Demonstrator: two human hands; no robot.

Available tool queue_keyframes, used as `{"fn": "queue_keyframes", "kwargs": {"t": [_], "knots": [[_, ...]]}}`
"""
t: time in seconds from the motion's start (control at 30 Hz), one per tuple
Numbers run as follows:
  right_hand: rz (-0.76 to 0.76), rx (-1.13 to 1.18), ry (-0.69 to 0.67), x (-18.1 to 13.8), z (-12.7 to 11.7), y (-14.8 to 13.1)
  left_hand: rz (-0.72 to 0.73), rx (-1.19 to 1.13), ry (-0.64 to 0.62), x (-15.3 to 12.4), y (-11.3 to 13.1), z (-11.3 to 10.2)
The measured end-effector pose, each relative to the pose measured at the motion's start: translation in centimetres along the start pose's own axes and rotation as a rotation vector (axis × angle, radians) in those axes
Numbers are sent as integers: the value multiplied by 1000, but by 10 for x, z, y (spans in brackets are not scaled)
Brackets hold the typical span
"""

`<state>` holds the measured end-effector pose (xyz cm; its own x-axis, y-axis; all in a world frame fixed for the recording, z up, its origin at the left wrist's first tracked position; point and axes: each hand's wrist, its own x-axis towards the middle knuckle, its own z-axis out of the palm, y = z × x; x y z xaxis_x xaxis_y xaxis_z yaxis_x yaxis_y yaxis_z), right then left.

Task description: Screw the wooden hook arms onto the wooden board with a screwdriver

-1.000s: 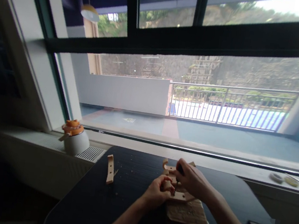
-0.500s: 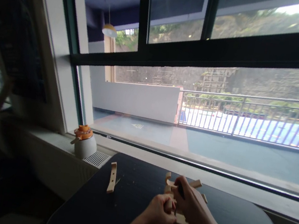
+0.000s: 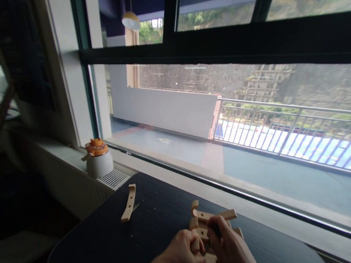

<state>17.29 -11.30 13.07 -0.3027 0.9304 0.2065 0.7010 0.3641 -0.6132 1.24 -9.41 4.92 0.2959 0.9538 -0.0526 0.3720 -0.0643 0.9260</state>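
Observation:
Curved, pale wooden hook pieces with drilled holes lie in a cluster before me, one at the back (image 3: 203,216) and one in the middle (image 3: 202,233). My left hand (image 3: 182,251) is closed around the rounded wooden end (image 3: 195,245) of another piece at the cluster's front. Just right of it, my right hand (image 3: 228,239) is closed on a dark-handled hand tool (image 3: 216,229). A thin shaft seems to point down beside the left fingers, but the tip is hidden. Under the hands another wooden part (image 3: 212,261) with a hole shows, above a brown, rough-looking surface.
A separate curved wooden piece (image 3: 129,203) lies on the left of the dark table (image 3: 147,240), with small shavings beside it. A grey jar with an orange lid (image 3: 100,164) stands on the vented sill (image 3: 113,179). Behind the table is a large window.
The camera view has shifted slightly. My right hand has moved a little right and down relative to the wooden pieces, uncovering more of them. My left hand keeps its grip.

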Motion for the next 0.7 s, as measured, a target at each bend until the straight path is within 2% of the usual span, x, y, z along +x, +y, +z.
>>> {"fn": "queue_keyframes", "kwargs": {"t": [0.27, 0.43, 0.6, 0.7], "knots": [[-48, -80, 13, 12, 2, -4, 9, 40, 33, -2, 8, 1], [-65, -13, 11, 9, 5, -6, 15, 42, 21, -12, 16, -7], [-65, 19, 3, 5, 4, -4, 170, 106, 106, -23, 25, -19], [-50, 29, -18, 3, 1, -3, 185, 151, 116, -31, 28, -18]]}}
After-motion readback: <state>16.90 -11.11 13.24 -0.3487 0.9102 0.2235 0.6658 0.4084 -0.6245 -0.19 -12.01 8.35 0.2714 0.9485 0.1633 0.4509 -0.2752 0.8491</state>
